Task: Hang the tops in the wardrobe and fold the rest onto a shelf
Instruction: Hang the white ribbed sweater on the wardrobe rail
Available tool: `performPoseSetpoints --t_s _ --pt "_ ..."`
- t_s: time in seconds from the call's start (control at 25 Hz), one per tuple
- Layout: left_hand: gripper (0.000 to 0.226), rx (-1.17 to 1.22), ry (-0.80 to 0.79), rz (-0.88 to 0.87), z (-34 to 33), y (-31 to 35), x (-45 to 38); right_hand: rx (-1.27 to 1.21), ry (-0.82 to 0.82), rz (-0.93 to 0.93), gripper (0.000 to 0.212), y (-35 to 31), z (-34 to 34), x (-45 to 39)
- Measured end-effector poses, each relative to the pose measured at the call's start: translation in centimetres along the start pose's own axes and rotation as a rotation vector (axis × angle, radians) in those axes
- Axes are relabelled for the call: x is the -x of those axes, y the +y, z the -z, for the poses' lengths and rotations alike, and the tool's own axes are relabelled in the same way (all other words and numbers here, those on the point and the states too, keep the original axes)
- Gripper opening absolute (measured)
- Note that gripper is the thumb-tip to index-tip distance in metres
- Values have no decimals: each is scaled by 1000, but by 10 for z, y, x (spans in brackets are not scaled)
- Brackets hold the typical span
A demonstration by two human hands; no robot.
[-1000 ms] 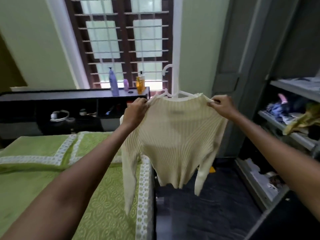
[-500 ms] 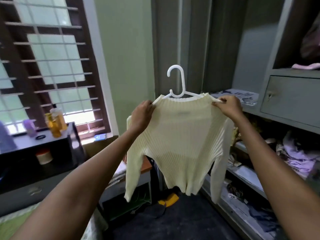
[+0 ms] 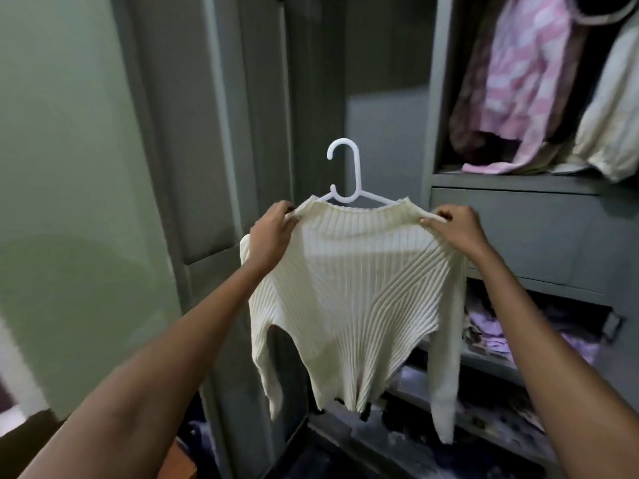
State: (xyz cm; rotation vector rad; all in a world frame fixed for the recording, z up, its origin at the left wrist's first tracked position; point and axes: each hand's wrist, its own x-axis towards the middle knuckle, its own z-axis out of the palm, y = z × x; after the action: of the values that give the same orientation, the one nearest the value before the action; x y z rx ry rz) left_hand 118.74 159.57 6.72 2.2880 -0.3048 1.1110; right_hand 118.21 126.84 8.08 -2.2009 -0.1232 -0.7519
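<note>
Cream ribbed knit top point(image 3: 349, 299) on white plastic hanger point(image 3: 345, 174): light, soft, stretchy. Left hand point(image 3: 273, 233) and right hand point(image 3: 453, 226) pinch shoulders; take hold by hook.

Dim, soft light is falling from the left, leaving the wardrobe point(image 3: 518, 236) shelves lying in shadow, while the cream top point(image 3: 356, 299) is glowing brightest, the forearms are stretching at the wide-angle edges, and the hanging clothes point(image 3: 525, 81) are looking slightly blurred.

Both arms outstretched, left hand point(image 3: 271, 233) and right hand point(image 3: 454, 228) raised level (fingers curled, each pinching fabric).
</note>
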Motion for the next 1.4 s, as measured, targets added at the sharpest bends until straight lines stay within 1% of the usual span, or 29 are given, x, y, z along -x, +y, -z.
performPoseSetpoints --t_s 0.16,0.28,0.4,0.48,0.6,0.72,0.8,0.88,1.0,1.08,1.24,1.32,1.4 --pt "19 138 -30 -138 -64 -9 -59 109 127 19 11 11 26 -15" --pt "20 251 -101 -232 -105 -4 -100 196 212 -6 13 8 50 -15" --pt "21 373 -177 -315 -136 14 -131 413 238 -56 14 -11 71 -7" --pt "22 472 -206 -359 -149 32 -146 573 335 -40 16 -27 81 3" --pt "23 619 -236 -356 -157 71 -169 642 498 -38 23 -60 98 11" --pt "26 751 -331 -365 -159 113 -188 741 594 -75 26 -94 123 12" --pt "33 791 -399 -370 -160 135 -198 854 646 -115 30 -115 140 12" --pt "40 798 -415 -393 -162 148 -208 962 714 -137 37 -139 157 5" --pt "41 795 -416 -434 -165 157 -215 1060 799 -144 35 -178 179 -21" --pt "42 722 -399 -448 -168 159 -221 1087 871 -138 35 -204 189 -47" --pt "51 558 -361 -472 -177 169 -253 1132 991 -119 31 -244 203 -118" --pt "51 523 -331 -474 -182 175 -272 1175 1030 -106 32 -256 204 -151" --pt "50 502 -267 -488 -187 182 -289 1217 1044 -85 28 -262 203 -180"
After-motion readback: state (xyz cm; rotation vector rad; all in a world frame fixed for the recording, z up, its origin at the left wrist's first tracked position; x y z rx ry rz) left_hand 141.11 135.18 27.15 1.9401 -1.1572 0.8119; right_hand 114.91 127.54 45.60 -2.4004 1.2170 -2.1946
